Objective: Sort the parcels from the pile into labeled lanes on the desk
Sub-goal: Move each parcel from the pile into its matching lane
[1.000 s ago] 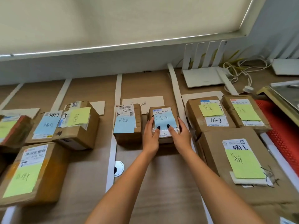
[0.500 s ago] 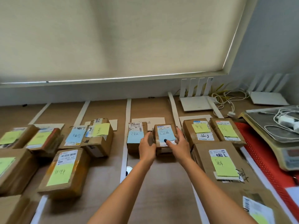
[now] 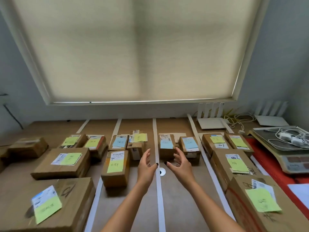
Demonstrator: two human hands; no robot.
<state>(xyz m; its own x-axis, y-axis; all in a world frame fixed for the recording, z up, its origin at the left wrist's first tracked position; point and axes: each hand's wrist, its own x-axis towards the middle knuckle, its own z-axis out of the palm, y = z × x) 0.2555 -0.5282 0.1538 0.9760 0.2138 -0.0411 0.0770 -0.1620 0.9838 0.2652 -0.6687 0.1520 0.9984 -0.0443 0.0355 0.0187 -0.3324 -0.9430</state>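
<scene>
You are looking at a matt brown wood-grain desk [image 3: 177, 203] divided by smooth, flat white paper strips [image 3: 158, 190]. The brown cardboard parcels [image 3: 63, 162] look dull and slightly rough, with glossy clear tape on some edges. Matt green paper sticky notes [image 3: 262, 200] and matt blue paper sticky notes [image 3: 166, 144] sit beside printed white paper labels. The weighing scale [image 3: 284, 148] carries a brushed metal tray on a plastic body. The cream fabric roller blind [image 3: 133, 47] looks finely woven.
</scene>
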